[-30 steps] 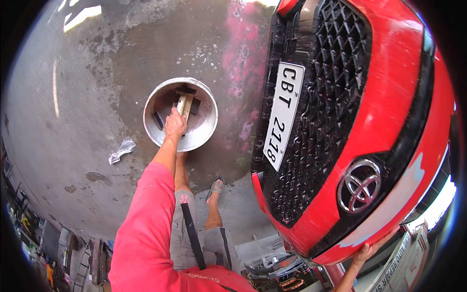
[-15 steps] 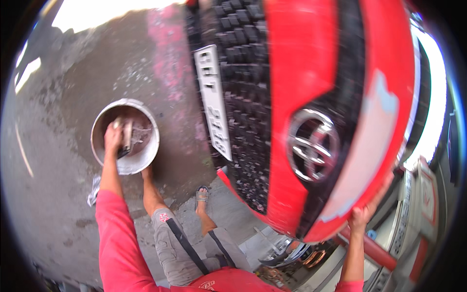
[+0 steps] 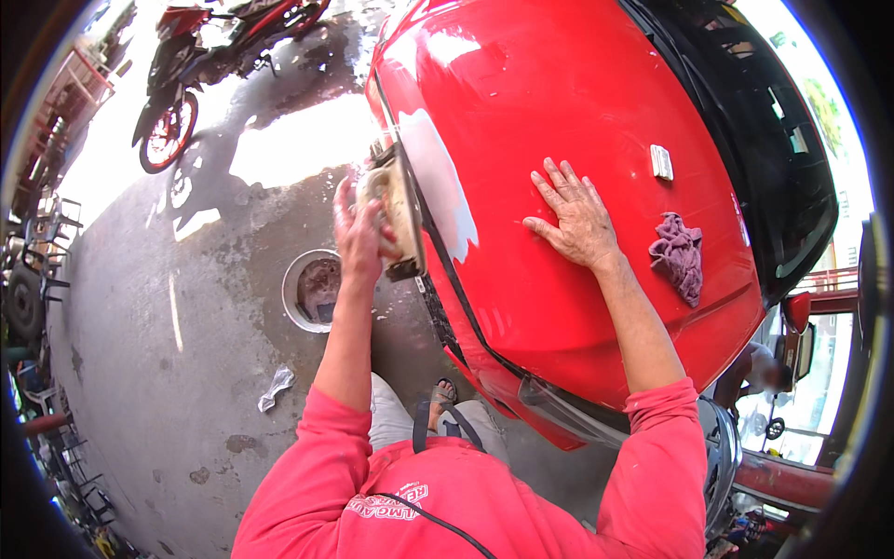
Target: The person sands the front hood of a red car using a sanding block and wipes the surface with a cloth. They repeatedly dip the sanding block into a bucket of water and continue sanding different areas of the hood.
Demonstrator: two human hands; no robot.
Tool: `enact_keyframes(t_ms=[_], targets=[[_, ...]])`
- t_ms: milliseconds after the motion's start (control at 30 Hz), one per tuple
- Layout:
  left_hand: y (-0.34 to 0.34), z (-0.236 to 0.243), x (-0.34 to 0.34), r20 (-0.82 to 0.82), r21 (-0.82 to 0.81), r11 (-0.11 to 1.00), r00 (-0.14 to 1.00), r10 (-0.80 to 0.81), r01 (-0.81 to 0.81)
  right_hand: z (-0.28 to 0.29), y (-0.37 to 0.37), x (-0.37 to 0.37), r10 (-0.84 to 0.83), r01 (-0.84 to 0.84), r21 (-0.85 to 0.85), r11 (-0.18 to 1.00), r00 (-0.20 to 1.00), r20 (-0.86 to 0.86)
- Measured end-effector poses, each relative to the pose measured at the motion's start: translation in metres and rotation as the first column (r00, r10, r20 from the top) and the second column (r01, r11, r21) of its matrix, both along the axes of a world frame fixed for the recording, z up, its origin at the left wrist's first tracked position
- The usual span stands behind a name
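In my left hand [image 3: 359,233] is a long beige sanding block [image 3: 402,210] with dark ends. It is upright and slightly blurred, at the front edge of a red car hood [image 3: 559,112], beside a pale, whitish patch [image 3: 438,182] in the paint. I cannot tell whether the block touches the car. My right hand [image 3: 575,216] lies flat on the hood with its fingers spread. Farther up the hood are a crumpled purple cloth [image 3: 678,256] and a small white block [image 3: 661,163]. Below my left hand, a white bucket [image 3: 291,289] of murky water stands on the floor.
A red and black motorcycle [image 3: 172,102] stands at the far left. On the concrete floor lies a white scrap [image 3: 277,387]. Racks and parts [image 3: 33,289] line the left side. Another person [image 3: 756,371] is at the right, beyond the car.
My left hand has come up out of the bucket with the block, over to the hood's front edge. My right hand has moved from the car's front edge onto the hood. The view has shifted.
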State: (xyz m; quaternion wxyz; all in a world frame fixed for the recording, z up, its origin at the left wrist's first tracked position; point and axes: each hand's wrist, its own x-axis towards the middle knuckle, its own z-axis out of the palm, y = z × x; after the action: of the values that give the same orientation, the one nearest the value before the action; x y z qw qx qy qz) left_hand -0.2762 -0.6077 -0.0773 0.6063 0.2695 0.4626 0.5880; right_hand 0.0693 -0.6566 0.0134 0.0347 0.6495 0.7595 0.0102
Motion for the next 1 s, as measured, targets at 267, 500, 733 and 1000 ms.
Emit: enact_keyframes(t_ms=[267,500,733,1000], targets=[[-0.143,0.008,0.15,-0.603,0.345,0.935,0.782,0.155,0.08,-0.023,-0.054,0.022,-0.097,0.082,0.182,0.98,0.993,0.073],[0.03,-0.004,0.05,-0.306,0.034,0.994,0.946,0.112,-0.106,-0.012,-0.051,0.017,-0.051,0.038,0.205,0.978,0.997,0.058],[-0.172,0.028,0.157,-0.514,0.308,0.941,0.857,0.039,0.142,-0.022,-0.058,0.04,-0.079,0.062,0.137,0.989,0.989,0.121],[-0.009,0.016,0.066,-0.371,-0.02,0.998,0.927,0.049,-0.06,-0.021,-0.051,0.023,-0.06,0.042,0.143,0.989,0.991,0.12]])
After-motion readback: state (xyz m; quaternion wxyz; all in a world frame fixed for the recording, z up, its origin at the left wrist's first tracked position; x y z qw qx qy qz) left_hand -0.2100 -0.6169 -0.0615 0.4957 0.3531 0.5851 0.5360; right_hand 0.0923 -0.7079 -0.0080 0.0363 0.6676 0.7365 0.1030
